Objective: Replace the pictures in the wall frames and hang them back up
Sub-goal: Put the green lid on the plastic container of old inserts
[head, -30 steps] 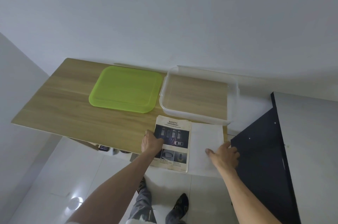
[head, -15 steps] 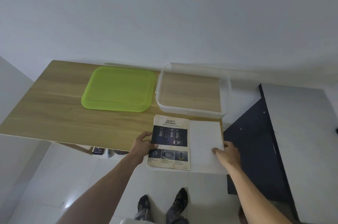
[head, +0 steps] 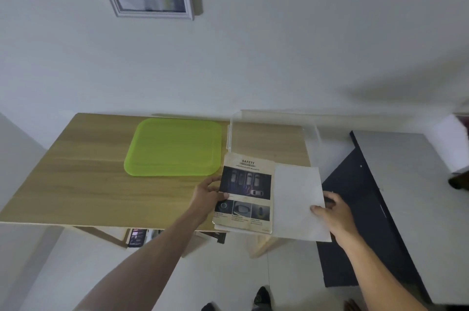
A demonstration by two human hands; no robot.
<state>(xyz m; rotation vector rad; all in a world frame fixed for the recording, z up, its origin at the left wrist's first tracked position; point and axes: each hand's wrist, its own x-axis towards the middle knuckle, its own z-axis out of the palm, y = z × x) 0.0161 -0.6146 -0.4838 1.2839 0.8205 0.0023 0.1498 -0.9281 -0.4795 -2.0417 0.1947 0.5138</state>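
Dim, flat indoor light with a bluish-grey cast. A soft shadow smears the wall (head: 279, 56) at upper right. Wide-angle bending curves the table (head: 76, 171) edges; the far right edge is blurred.

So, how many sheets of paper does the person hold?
2: the SAFETY sheet in the left hand, the blank white sheet beside it in the right hand. More may lie underneath.
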